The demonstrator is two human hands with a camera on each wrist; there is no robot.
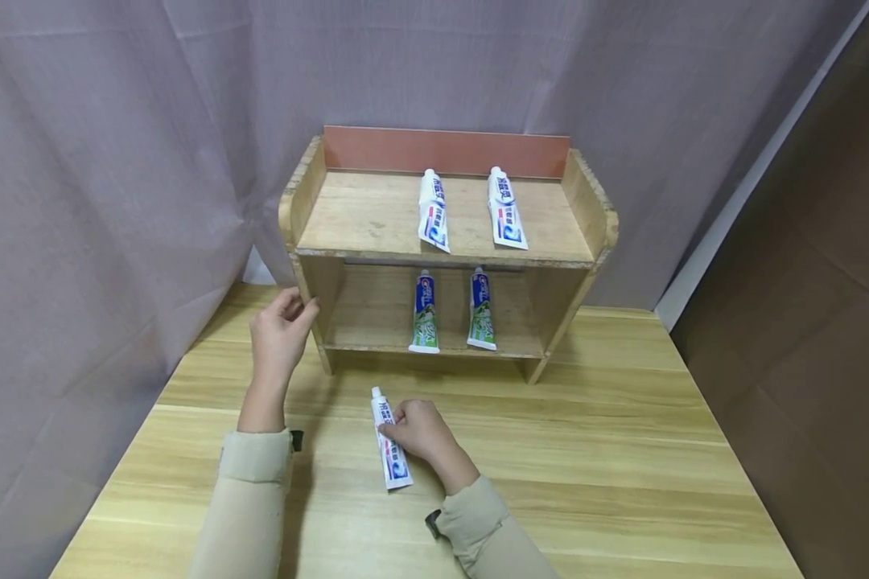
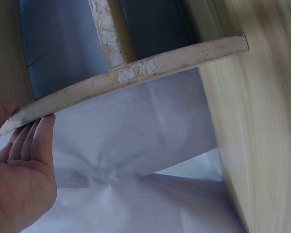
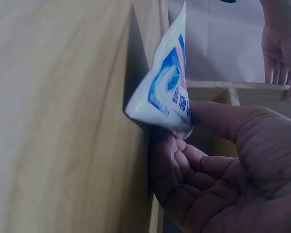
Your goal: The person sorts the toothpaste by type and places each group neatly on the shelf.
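Note:
My right hand (image 1: 426, 434) pinches a white toothpaste tube (image 1: 393, 450) at its side, low over the table in front of the shelf. In the right wrist view the tube (image 3: 172, 87) sits between thumb and fingers, its flat end towards the camera. With thumb and fingers, my left hand (image 1: 282, 330) grips the left side panel of the wooden shelf (image 1: 434, 261). The left wrist view shows that hand (image 2: 24, 165) around the panel's edge (image 2: 131, 73). Two white tubes (image 1: 433, 211) lie on the upper board, and two blue-green tubes (image 1: 424, 314) on the lower board.
The shelf stands on a wood-grain table (image 1: 608, 458), its low back strip (image 1: 445, 151) reddish brown. Grey cloth (image 1: 434, 64) hangs behind and to the left. A brown panel (image 1: 804, 265) rises along the right side.

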